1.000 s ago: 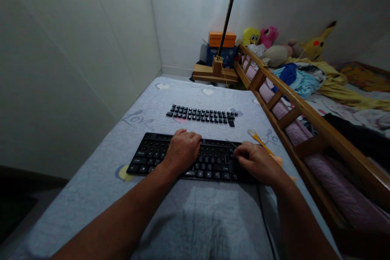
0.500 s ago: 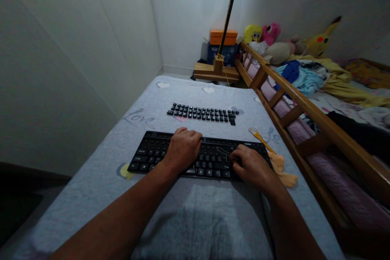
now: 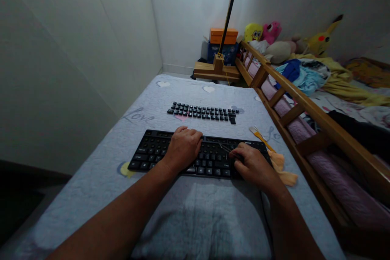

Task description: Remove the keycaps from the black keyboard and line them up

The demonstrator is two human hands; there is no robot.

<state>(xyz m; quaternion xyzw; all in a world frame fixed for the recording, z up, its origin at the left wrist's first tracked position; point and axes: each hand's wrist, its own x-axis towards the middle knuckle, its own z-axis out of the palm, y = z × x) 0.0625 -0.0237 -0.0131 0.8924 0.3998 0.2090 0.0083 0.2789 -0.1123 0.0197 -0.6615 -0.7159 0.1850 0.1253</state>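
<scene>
A black keyboard (image 3: 211, 165) lies across the bedspread, with bare key posts in its upper rows and keycaps still on the lower ones. My left hand (image 3: 185, 146) rests over its middle, fingers bent at the far edge and steadying it. Over the right part, my right hand (image 3: 251, 160) is closed on a thin wire keycap puller (image 3: 224, 147), whose metal prongs point left above the upper rows. Beyond the keyboard, several loose black keycaps (image 3: 199, 112) lie in neat rows on the cloth.
Right of the keyboard are a brush (image 3: 261, 138) with a yellow handle and an orange cloth (image 3: 282, 170). A wooden bed rail (image 3: 292, 93) runs along the right. A stand with a wooden base (image 3: 216, 71) is at the far end, and a pale wall (image 3: 76, 48) is on the left.
My right hand has shifted slightly, and the puller's prongs now sit a little further right and lower. My left hand and the keyboard stay in place.
</scene>
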